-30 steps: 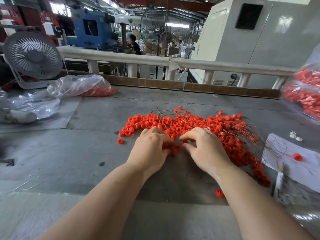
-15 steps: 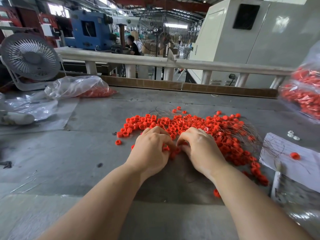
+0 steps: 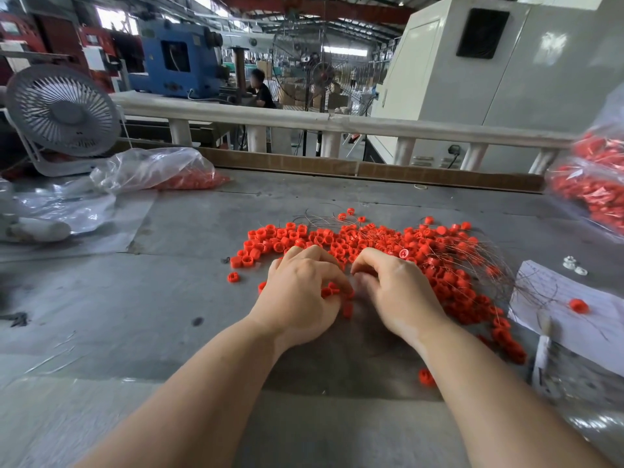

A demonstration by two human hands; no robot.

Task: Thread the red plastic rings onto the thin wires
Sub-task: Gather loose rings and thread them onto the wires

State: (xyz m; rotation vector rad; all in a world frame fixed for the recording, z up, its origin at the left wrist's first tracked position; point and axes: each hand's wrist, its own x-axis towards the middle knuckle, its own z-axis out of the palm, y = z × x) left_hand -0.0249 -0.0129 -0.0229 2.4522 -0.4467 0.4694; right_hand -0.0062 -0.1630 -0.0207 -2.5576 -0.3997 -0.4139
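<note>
Both bare forearms reach in from the bottom of my view and meet at the middle of the grey table [image 3: 101, 315], palms down, knuckles raised. The left hand [image 3: 300, 292] has its fingers curled tight, and I can see a few red plastic rings [image 3: 329, 292] pinched between thumb and fingertips at its inner edge. The right hand [image 3: 395, 288] is arched too, thumb and forefinger drawn close together right beside the left thumb; they seem to nip something very fine, but I cannot tell whether it is a wire. Just past the knuckles lies the big heap of red rings [image 3: 371, 241], small short cylinders, glossy moulded plastic, spread in a band that trails off toward the right arm. The thin wires [image 3: 489, 265] fan out through and over that heap, hair-fine and springy, bending toward a white sheet of paper [image 3: 574, 319] at the right; it carries faint handwriting, too small for me to read. One ring [image 3: 578, 306] sits on that paper, another loose one [image 3: 233, 276] lies alone left of the hands. A crinkly clear plastic bag [image 3: 152, 170] with more red pieces rests at the far left, near a grey slatted desk fan [image 3: 62, 111]. A second clear bag of red parts [image 3: 594, 184] bulges at the right edge.
</note>
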